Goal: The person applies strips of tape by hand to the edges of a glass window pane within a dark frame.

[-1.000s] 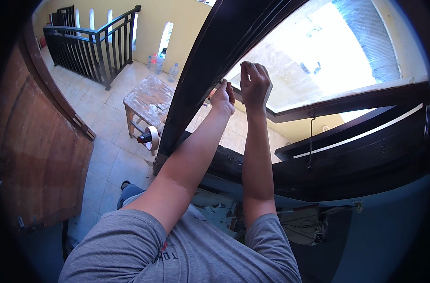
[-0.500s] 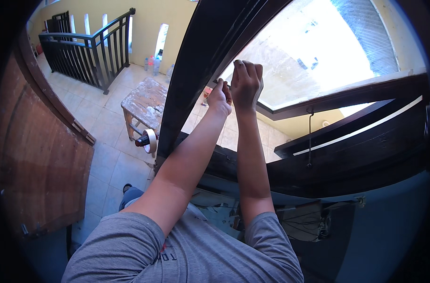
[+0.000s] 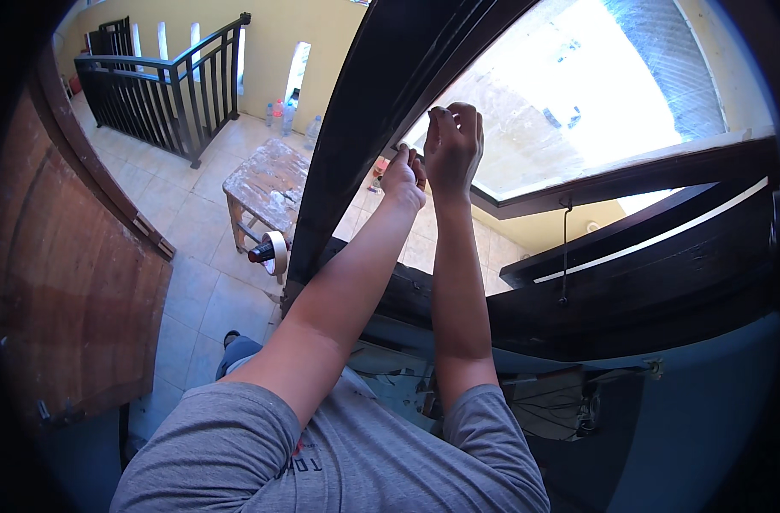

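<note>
Framing the view: a dark, glossy window frame (image 3: 612, 316), wide and bent by the lens, sitting ahead and to the person's right.
Left post: the frame's long upright (image 3: 368, 103) runs from the top of the view down and to the left; it lies just left of the hands, its lower stretch partly behind the left forearm (image 3: 347, 274).
Window sash: dark-edged (image 3: 646, 175), angled away from the frame, to the right of the hands; its glass pane (image 3: 526, 137) glares white, with smudges and dark specks.
Stool: wooden (image 3: 270, 179), its top blotched with white, on the tiled floor beyond the post.
Left hand: the nearer one to the post, at its inner edge, fingers curled and thumb upward (image 3: 404, 179); from where I stand I can't tell whether it grips anything.
Right hand: raised just beside the left and nearer the glass, fingertips bunched toward the thumb (image 3: 455, 150); anything pinched there is hidden from me.
Stay hook: thin and dark (image 3: 565, 248), hanging below the sash's bottom rail, well apart from the fingers.
</note>
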`<action>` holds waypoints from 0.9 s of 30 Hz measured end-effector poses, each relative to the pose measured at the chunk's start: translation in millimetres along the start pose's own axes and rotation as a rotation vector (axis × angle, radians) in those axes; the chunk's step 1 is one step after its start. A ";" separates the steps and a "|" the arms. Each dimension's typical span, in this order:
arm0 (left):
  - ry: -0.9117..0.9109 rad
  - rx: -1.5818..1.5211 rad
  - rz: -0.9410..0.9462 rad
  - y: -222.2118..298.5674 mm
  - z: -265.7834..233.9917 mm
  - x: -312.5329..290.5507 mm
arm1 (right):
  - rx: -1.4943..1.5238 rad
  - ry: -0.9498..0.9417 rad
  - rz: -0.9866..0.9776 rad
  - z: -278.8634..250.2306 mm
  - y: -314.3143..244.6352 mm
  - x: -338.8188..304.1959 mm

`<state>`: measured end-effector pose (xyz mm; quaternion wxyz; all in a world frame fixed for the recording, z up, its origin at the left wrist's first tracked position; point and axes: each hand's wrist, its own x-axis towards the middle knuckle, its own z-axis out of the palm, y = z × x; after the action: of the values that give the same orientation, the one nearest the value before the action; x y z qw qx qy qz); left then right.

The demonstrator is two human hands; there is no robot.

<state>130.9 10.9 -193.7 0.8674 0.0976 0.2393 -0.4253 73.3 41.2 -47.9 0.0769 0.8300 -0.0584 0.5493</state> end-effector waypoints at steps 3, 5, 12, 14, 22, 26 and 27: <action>0.014 -0.002 -0.001 2.0 -2.6 -0.6 | 0.023 -0.005 -0.005 2.3 -0.1 -0.5; 0.026 0.001 -0.010 1.7 -1.7 -5.2 | 0.033 -0.012 -0.002 0.6 1.8 -1.8; 0.111 0.000 0.002 6.7 13.4 -33.1 | 0.045 0.000 -0.002 -0.8 6.0 -2.7; 0.112 0.001 0.000 10.6 14.6 -36.4 | 0.052 -0.007 -0.001 -1.3 3.4 -1.3; 0.072 0.044 0.003 16.7 9.4 -36.0 | 0.084 -0.006 0.002 -0.8 6.1 -2.4; 0.047 0.035 0.001 15.2 8.3 -34.5 | 0.128 0.013 0.049 1.4 10.6 -4.7; 0.050 0.040 0.002 14.8 7.8 -34.5 | 0.128 0.013 0.050 1.3 10.3 -4.5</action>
<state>127.0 41.1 -170.2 0.8594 0.1258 0.2524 -0.4266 70.8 30.9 -51.9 0.0104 0.8279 -0.0432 0.5590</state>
